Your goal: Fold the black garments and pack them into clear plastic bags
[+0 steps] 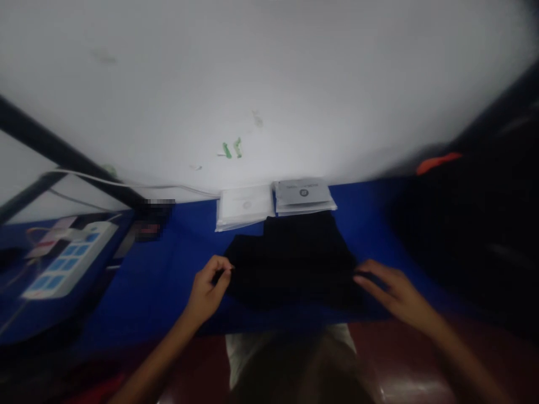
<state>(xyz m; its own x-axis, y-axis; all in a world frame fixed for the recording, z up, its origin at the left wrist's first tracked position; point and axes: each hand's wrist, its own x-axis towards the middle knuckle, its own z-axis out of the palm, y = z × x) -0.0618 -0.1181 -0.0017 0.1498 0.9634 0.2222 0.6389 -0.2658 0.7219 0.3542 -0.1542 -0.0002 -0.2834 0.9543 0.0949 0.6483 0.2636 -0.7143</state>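
Head view: black cloth (295,269) lies between left fingers (219,261) and right fingers (379,270).

Matt cloth (298,264), smooth plastic packets (246,206), glossy floor (398,359), plastic power strip (71,259).

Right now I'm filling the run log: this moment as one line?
left grip: pinching black cloth, left edge; right grip: pinching cloth, right edge; cloth: on blue table; beyond: white packet, gray packet
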